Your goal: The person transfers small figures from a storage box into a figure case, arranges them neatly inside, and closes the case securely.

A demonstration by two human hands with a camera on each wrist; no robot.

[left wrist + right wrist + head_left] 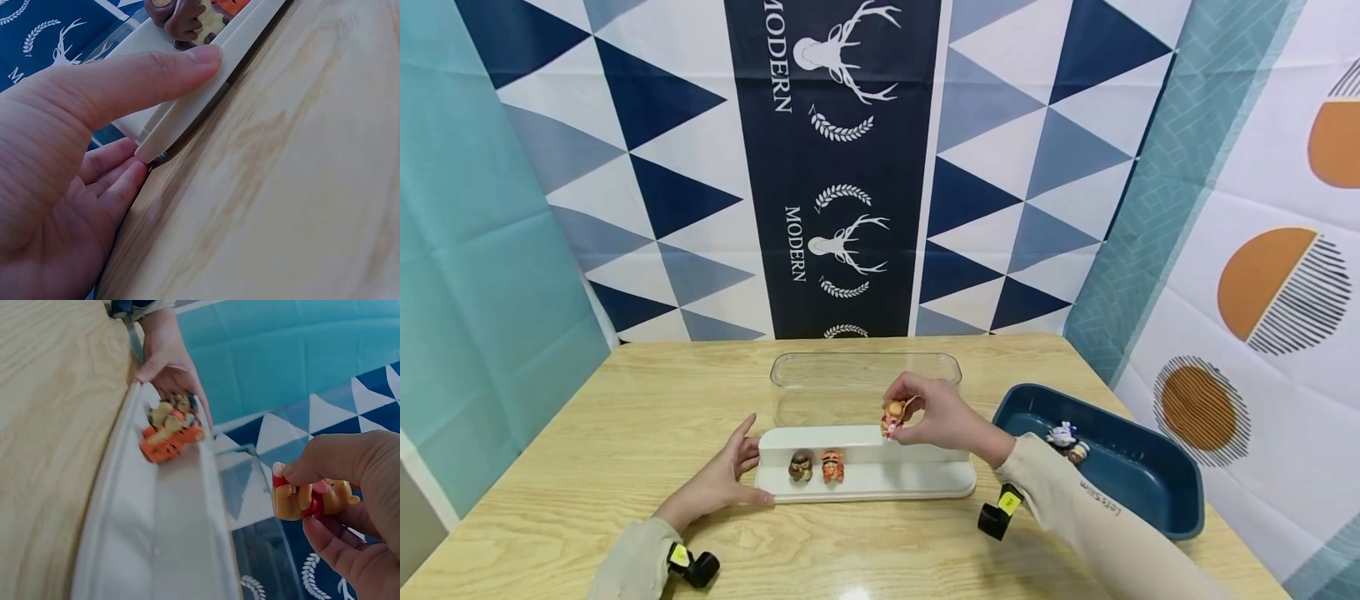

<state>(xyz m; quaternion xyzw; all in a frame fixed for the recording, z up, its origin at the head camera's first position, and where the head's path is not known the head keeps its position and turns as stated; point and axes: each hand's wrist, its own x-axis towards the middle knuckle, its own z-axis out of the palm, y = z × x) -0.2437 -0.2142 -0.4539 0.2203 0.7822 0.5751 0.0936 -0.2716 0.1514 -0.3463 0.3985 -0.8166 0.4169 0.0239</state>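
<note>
My right hand (942, 414) pinches a yellow bear figurine (315, 499) in a red shirt between thumb and fingertips, above the white two-step display base (917, 479). In the right wrist view the bear lies sideways across the fingers. My left hand (724, 477) holds the left end of the base, its thumb (169, 72) over the front rim and its fingers at the end corner. On the lower step, a brown owl figurine (801, 467) and an orange striped tiger figurine (832, 467) stand side by side near that hand.
Behind the base rests a clear plastic cover (865, 367). To the right, a dark blue bin (1150, 471) contains a white figurine (1062, 433) and a brownish one (1078, 452), partly under the right sleeve. Patterned cloths hang at the back and sides of the wooden table (647, 417).
</note>
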